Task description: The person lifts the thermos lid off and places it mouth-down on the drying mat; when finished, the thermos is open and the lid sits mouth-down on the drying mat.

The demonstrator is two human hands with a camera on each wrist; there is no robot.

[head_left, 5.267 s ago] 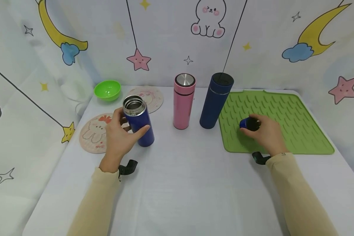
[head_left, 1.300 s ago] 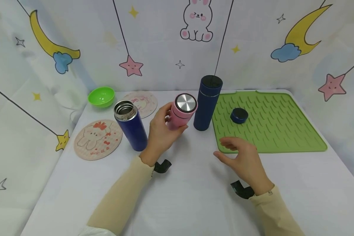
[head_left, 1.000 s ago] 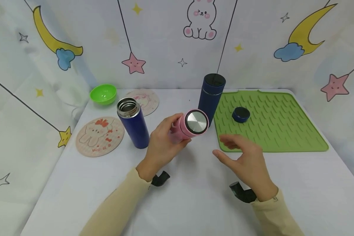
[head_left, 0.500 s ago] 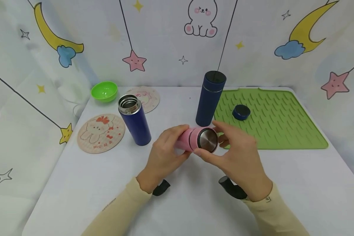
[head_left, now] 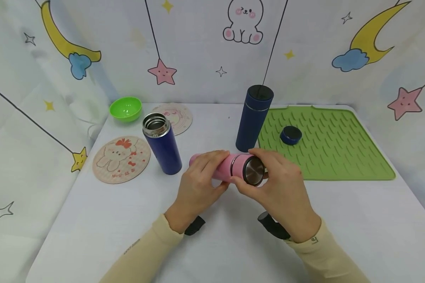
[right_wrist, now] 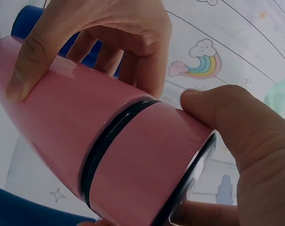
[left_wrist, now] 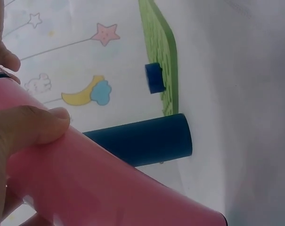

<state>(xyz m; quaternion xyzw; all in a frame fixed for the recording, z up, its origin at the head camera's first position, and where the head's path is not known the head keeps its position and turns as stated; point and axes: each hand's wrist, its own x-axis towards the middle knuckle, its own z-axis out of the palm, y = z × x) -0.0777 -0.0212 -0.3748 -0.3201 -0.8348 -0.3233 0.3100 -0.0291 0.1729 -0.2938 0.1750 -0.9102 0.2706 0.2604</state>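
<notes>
A pink thermos bottle (head_left: 222, 169) is held off the table, tilted nearly on its side with its steel-topped lid (head_left: 239, 167) to the right. My left hand (head_left: 198, 181) grips the body, its thumb lying along the pink side in the left wrist view. My right hand (head_left: 285, 192) grips the lid between thumb and fingers. A black ring (right_wrist: 116, 132) marks the seam between lid and body; no gap shows there. A blue thermos bottle (head_left: 164, 153) stands uncapped to the left. Its apparent blue cap (head_left: 291, 135) lies on the green mat (head_left: 340, 149).
A dark blue capped thermos (head_left: 253, 122) stands just behind my right hand, by the mat's left edge. Two round coasters with printed drawings, a near one (head_left: 115, 165) and a far one (head_left: 180, 118), lie at the left. Behind them is a green bowl (head_left: 126, 109).
My left hand released the blue bottle, picked up the pink bottle and tipped it rightward. My right hand left the blue cap on the mat, came in and took hold of the pink lid.
</notes>
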